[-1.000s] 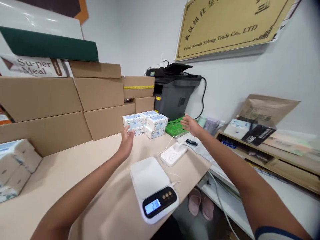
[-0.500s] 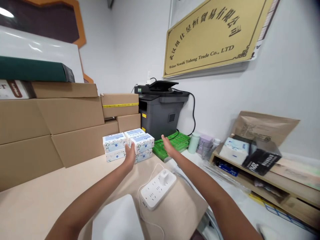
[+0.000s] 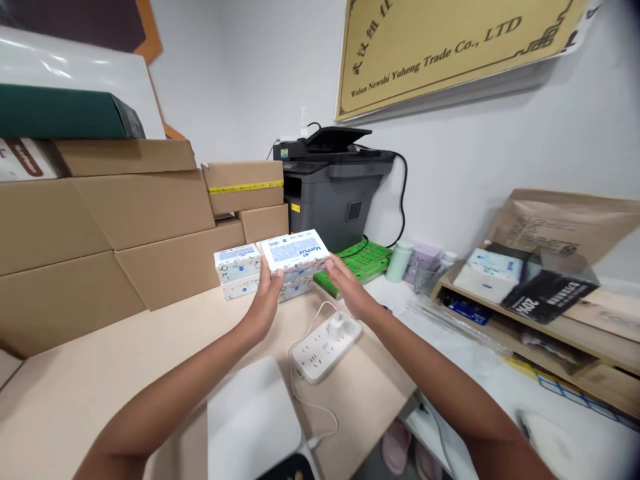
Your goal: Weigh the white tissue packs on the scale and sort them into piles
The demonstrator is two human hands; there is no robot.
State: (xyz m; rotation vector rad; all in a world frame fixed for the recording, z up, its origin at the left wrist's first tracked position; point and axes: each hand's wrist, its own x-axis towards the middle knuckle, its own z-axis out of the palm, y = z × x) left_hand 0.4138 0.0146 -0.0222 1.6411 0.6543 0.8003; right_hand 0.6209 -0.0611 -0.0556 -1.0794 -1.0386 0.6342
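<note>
Between my two hands is a white tissue pack (image 3: 296, 249) with blue lettering, its top tilted toward me. My left hand (image 3: 266, 299) presses on its left end, and my right hand (image 3: 349, 285) on its right end. The pack appears raised above the others; its underside is hidden. Other tissue packs (image 3: 238, 269) stand stacked on the left behind my left hand, and one shows below the held pack. In front of my hands lies a white power strip (image 3: 326, 350) with a plug adapter in it.
Cardboard boxes (image 3: 165, 247) are piled along the left. Behind the packs stands a dark printer (image 3: 333, 200), with a green crate (image 3: 367, 263) at its foot. A wooden organizer (image 3: 500, 307) is at right. A white device (image 3: 255, 413) lies near the front edge.
My right hand has moved left to the pack's right end. One tissue pack has been lifted from the stack and turned. The camera view has tipped downward.
</note>
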